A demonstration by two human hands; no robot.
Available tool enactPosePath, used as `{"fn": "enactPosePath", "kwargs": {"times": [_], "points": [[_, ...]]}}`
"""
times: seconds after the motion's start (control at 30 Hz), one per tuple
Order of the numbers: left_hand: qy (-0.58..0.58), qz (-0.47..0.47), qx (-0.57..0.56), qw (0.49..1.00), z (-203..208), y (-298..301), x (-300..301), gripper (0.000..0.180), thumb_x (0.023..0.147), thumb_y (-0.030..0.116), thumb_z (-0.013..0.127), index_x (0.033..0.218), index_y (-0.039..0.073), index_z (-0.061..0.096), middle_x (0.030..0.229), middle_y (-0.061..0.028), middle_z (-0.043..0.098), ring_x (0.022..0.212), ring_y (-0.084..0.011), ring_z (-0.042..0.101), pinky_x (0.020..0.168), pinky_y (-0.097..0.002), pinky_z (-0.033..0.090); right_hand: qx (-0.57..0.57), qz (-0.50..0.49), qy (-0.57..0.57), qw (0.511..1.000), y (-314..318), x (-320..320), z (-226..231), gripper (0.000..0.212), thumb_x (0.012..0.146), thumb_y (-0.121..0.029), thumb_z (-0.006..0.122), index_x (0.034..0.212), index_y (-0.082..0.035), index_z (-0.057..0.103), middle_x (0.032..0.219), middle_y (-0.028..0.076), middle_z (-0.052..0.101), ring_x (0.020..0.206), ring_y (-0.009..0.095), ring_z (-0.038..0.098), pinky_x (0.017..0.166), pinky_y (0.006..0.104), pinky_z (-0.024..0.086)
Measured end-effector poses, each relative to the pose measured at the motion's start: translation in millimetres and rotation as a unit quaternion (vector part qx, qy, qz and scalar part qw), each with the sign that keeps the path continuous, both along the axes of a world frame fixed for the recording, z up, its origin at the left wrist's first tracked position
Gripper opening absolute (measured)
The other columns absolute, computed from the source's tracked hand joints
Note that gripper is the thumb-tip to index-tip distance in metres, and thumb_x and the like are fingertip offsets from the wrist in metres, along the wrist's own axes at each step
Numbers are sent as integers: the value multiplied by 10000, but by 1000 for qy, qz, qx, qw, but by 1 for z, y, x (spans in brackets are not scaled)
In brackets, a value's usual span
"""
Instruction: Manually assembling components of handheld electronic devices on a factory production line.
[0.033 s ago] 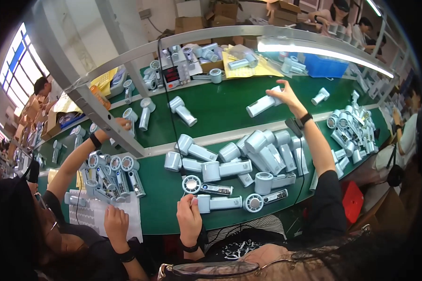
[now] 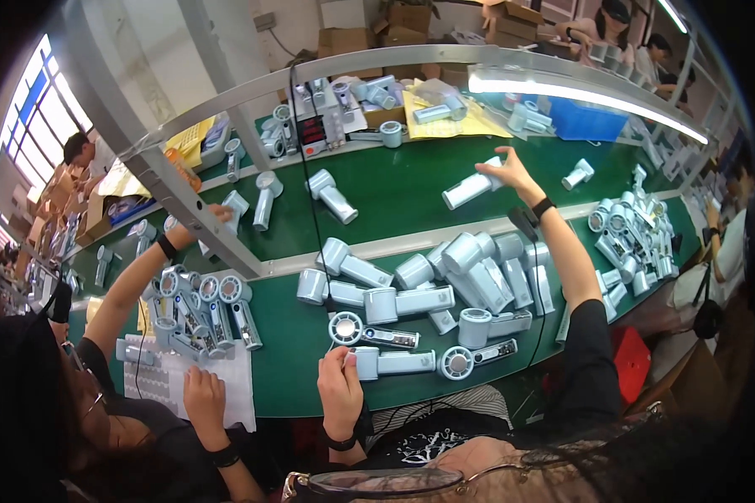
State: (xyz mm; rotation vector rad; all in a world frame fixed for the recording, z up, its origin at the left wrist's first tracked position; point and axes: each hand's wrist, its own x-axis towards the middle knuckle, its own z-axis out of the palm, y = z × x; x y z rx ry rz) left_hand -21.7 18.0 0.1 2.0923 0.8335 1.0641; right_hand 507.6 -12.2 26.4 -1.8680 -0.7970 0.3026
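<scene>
Over the green far surface, my right hand (image 2: 513, 173) grips a pale blue handheld fan (image 2: 471, 191) by its head end, its handle pointing left. My left hand (image 2: 339, 387) is closed at the near edge of the bench, beside the head of a lying fan (image 2: 404, 362). A thin dark line rises from its fingertips; what they pinch is too small to make out. Just beyond lies a fan with a round grille (image 2: 346, 329) and its handle's inner parts showing. Another open-handled fan (image 2: 456, 363) lies to the right. Several closed fans (image 2: 424, 300) are heaped behind.
A metal frame post (image 2: 205, 222) and rail cross the bench, with a lit tube lamp (image 2: 587, 105) above. On the left, a co-worker's hand (image 2: 218, 213) touches a fan. More fans (image 2: 633, 235) are piled at right. A blue bin (image 2: 583, 119) stands at the back. Black cables hang down.
The whole view has shifted slightly. At left, the co-worker's hand and the fan by it have moved a little. My two hands keep the same poses.
</scene>
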Motion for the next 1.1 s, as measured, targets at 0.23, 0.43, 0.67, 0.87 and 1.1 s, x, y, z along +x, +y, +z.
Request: {"fn": "enactPosePath", "kwargs": {"times": [0.23,0.43,0.67,0.87,1.1], "points": [[4,-10,3,1000,5,-1,-8,91,919,40,530,975,-31,534,757,-113,557,629,-179,525,585,-286,429,-325,-54,-157,931,54,55,-57,810,718,-459,746,1283,17,413,1161,256,557,1084,366,547,927,405,442],[14,-17,9,1000,7,2,-11,83,908,32,540,963,-30,541,790,-120,555,653,-192,537,585,-287,432,-294,211,-327,873,131,-33,18,673,793,-505,643,1226,-8,507,1182,234,564,1035,397,568,896,434,460],[-4,-34,4,999,11,-2,-1,86,899,32,549,959,-30,545,813,-125,553,670,-202,546,598,-296,438,-399,292,-279,824,239,-123,-36,724,789,-626,565,1073,36,637,1078,202,638,989,363,615,823,421,504],[14,-7,2,1000,7,-4,-13,88,891,32,559,953,-30,546,806,-120,547,661,-201,536,592,-292,437,-369,232,-316,843,243,-151,-39,581,753,-452,684,1071,29,610,980,216,655,941,354,635,733,453,523],[-8,-58,-7,998,17,-11,-3,91,883,22,570,954,-31,547,803,-121,545,654,-203,532,587,-288,438,-184,187,-556,789,144,-199,39,452,685,-134,706,1045,-22,455,836,175,646,780,351,639,636,429,515]]}}
